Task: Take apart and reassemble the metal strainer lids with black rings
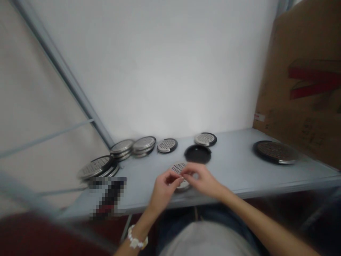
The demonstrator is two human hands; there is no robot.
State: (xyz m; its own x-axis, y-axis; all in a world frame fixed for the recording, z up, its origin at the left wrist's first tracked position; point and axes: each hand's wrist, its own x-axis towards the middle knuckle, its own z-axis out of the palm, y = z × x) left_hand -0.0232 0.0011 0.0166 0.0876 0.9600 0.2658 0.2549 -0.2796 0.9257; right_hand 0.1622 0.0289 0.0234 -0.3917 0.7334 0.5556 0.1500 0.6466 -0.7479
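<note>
My left hand (163, 186) and my right hand (204, 180) meet near the front edge of the table. Both are closed in a pinch, fingertips close together. Whatever small thing they may hold is too blurred to make out. Just beneath the fingers is a round perforated metal grater disc (178, 168), partly hidden by both hands; whether the fingers touch it I cannot tell. Behind my right hand lies a round black shallow dish (198, 155). A perforated disc with a black rim (205, 139) sits right behind that dish.
Stacks of similar discs stand at the left, one stack (97, 168) nearest, others (122, 148) (144, 144) behind. A single disc (167, 145) lies beside them. A larger dark-rimmed disc (275, 152) is at right, by a cardboard box (303, 117). A pixelated patch covers the table's left front.
</note>
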